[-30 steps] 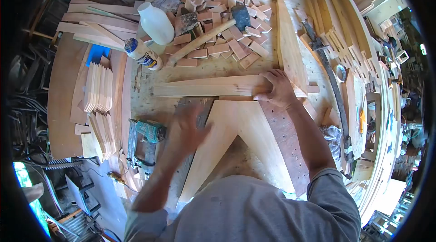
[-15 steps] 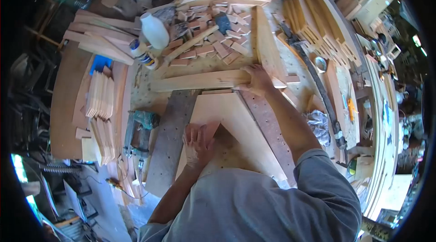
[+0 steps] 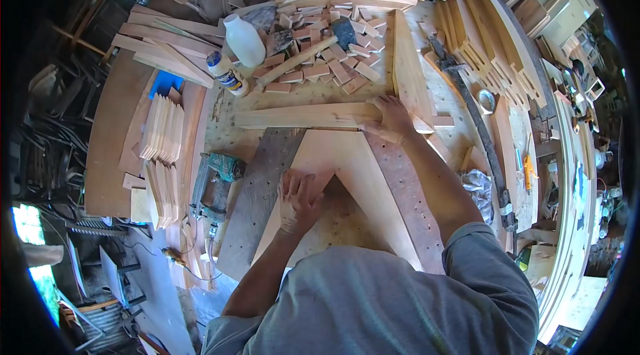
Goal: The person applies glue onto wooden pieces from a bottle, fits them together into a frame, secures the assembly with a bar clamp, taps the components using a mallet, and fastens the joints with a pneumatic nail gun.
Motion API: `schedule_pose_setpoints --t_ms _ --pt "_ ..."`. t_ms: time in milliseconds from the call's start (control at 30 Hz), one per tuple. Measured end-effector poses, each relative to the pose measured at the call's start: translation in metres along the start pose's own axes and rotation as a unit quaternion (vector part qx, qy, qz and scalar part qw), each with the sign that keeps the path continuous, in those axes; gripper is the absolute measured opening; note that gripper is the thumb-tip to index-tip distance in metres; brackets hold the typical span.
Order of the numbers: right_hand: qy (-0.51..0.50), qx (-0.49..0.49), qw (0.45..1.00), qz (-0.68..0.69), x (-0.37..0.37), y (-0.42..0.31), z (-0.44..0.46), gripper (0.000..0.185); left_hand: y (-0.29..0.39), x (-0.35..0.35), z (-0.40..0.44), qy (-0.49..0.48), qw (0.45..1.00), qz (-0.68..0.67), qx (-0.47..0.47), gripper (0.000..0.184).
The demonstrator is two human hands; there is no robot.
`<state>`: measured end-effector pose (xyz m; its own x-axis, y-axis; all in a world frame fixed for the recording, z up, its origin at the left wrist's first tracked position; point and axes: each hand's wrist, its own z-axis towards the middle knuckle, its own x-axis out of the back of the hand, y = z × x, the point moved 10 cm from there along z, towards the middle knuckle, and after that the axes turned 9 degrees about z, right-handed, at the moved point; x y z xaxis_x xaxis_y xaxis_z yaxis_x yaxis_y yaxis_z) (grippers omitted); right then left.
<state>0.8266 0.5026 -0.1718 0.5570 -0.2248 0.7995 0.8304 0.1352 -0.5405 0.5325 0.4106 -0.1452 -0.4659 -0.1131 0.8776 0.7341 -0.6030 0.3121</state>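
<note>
**Two-handed contact with V-shaped wooden piece [image 3: 377, 178] and tapered board [image 3: 303, 116]**

Right hand [image 3: 391, 120] curled around the tapered board's right end, just beyond the V-shaped wooden piece's narrow top; left hand [image 3: 299, 203] laid palm-down, gripping nothing, on that piece's left leg; both parts on the worktop [image 3: 290, 96]; uneven pressure could skew the piece; a slackened right grip could let the board slip.

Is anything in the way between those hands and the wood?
Nothing visible: the right hand grips the crosswise board near its right end, and the left hand lies on the V-shaped piece.
</note>
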Motion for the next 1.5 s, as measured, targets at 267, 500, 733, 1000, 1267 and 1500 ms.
schedule_pose_setpoints --t_ms 267,500,733,1000,1267,1500 --pt "-0.012 -0.021 1.0 -0.008 -0.002 0.0 -0.003 0.061 0.002 -0.008 0.002 0.004 0.999 0.037 -0.007 0.041" --pt "-0.012 -0.011 1.0 -0.016 -0.003 -0.001 -0.001 0.062 -0.001 -0.009 0.002 0.015 0.999 0.041 -0.018 0.039" --pt "-0.01 0.047 0.998 -0.039 0.006 0.0 -0.007 0.067 -0.005 -0.004 -0.039 0.0 1.0 0.008 -0.018 0.039" --pt "-0.058 0.087 0.986 -0.13 0.013 -0.008 0.007 0.074 0.009 0.018 -0.041 0.04 0.999 0.026 0.004 0.044" --pt "-0.156 0.016 0.967 -0.202 0.068 -0.101 -0.004 0.069 0.005 0.014 -0.05 -0.005 0.999 0.039 0.013 0.05" --pt "-0.156 -0.102 0.963 -0.192 0.206 -0.204 -0.093 0.058 -0.029 -0.03 -0.075 0.022 0.998 -0.047 0.021 0.051"
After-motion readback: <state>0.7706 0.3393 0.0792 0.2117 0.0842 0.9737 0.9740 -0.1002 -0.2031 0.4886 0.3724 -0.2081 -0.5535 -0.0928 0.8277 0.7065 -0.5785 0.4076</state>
